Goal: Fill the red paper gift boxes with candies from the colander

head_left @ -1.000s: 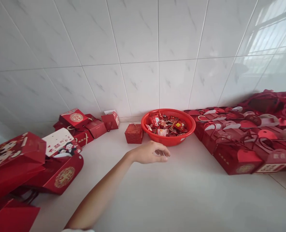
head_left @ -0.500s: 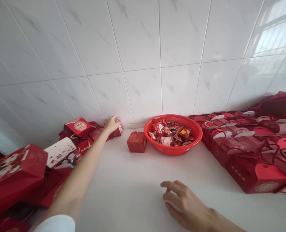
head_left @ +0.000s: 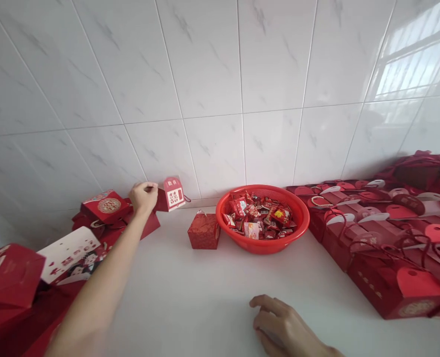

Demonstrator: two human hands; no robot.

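Reaching to the back left, my left hand [head_left: 144, 196] has its fingers closed above the pile of red boxes; what they grip, if anything, is hidden. Just right of it, a small red box with a white patterned panel [head_left: 173, 195] leans near the wall. Over the white table, my right hand [head_left: 285, 322] is half curled with its fingers apart, holding nothing. A small patterned red box [head_left: 203, 231] touches the left side of a red plastic basket [head_left: 262, 246]. Wrapped sweets [head_left: 252, 229] lie in the basket.
Rows of red boxes with cord handles [head_left: 379, 248] cover the right side of the table [head_left: 190, 297]. More red boxes [head_left: 106, 206] are heaped at the left, partly behind my left forearm. A tiled wall [head_left: 212, 74] stands behind.
My left hand has moved left, off the small box near the wall, and that box's white panel now shows. The view has shifted slightly. My right hand remains over the table.
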